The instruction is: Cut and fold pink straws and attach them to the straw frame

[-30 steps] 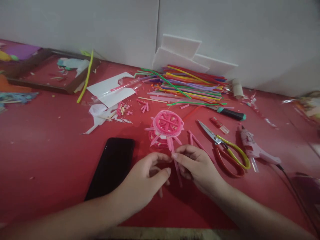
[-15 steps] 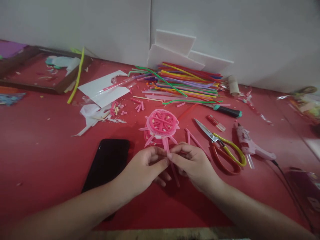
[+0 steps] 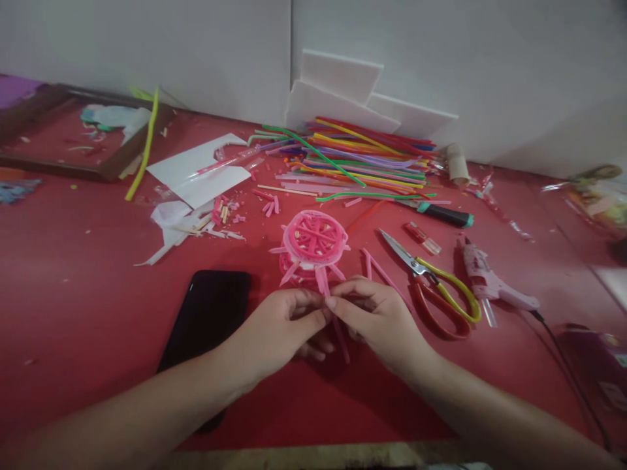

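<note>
1. Two hands meet at the middle of the head view, low on the red table [image 3: 73,294]. The left hand [image 3: 281,326] and the right hand [image 3: 377,320] each pinch the same pink straw [image 3: 341,341] between thumb and forefinger, fingertips almost touching.
2. One end of that pink straw runs up at 12 o'clock to the pink wheel [image 3: 314,236]. The other end pokes out below the fingers towards 5 o'clock. Whether it is joined to the wheel or only laid against it cannot be told.
3. The wheel looks well advanced: a round rim with crossed spokes sits on a second ring beneath. Several short straw ends stick out around its edge.
4. Judging by this, the rings are built and the outer pieces are only partly done. The sticking-out ends are uneven, and two loose pink pieces [image 3: 375,264] lie unused at 1 o'clock of the right hand.
5. Tools lie at 3 o'clock of the wheel. The scissors [image 3: 435,287] are nearest, the glue gun [image 3: 487,281] is beyond them, and neither is touched.
6. A pile of coloured straws [image 3: 367,163] lies at 12 o'clock of the wheel, so plenty of stock is left. Cut scraps [image 3: 269,205] lie at 10 o'clock.
7. A black phone [image 3: 208,320] lies at 9 o'clock of the left hand, just beside the wrist.
</note>
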The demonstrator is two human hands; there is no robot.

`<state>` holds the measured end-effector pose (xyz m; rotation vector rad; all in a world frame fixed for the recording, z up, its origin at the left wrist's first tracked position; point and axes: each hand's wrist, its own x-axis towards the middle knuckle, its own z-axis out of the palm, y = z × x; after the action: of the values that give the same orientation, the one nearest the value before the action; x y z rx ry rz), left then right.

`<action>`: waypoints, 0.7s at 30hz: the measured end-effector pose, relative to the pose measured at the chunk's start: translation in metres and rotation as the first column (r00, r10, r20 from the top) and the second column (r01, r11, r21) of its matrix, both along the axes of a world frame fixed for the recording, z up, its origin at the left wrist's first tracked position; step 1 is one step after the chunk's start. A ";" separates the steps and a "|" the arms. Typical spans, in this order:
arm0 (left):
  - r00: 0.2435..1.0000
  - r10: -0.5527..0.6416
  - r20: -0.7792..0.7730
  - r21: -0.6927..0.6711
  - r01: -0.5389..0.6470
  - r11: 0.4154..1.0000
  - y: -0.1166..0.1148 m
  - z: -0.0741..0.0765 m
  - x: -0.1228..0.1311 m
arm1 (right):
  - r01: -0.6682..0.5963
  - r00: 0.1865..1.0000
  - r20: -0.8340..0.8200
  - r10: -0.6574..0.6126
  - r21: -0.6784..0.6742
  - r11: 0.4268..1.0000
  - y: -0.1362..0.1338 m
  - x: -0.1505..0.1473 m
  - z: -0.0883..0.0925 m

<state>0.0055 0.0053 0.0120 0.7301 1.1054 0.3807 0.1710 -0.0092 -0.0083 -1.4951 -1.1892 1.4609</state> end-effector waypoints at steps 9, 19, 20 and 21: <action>0.999 -0.014 0.040 0.019 0.013 1.000 0.000 -0.002 0.000 | 0.005 1.000 -0.006 -0.005 -0.001 1.000 0.000 0.000 0.002; 0.999 -0.025 0.019 0.041 0.025 0.999 -0.001 0.000 0.001 | 0.000 1.000 0.003 0.000 0.003 1.000 0.000 0.000 0.002; 0.999 -0.030 0.025 0.046 0.028 0.999 -0.001 0.000 0.000 | -0.003 1.000 -0.001 0.002 -0.003 1.000 0.000 0.000 0.003; 0.999 -0.034 0.031 0.050 0.033 0.998 -0.001 0.000 0.000 | -0.008 1.000 -0.009 0.008 -0.014 1.000 0.000 0.000 0.003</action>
<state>0.0055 0.0039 0.0119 0.7830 1.0554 0.3912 0.1709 -0.0089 -0.0048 -1.4936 -1.1829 1.4824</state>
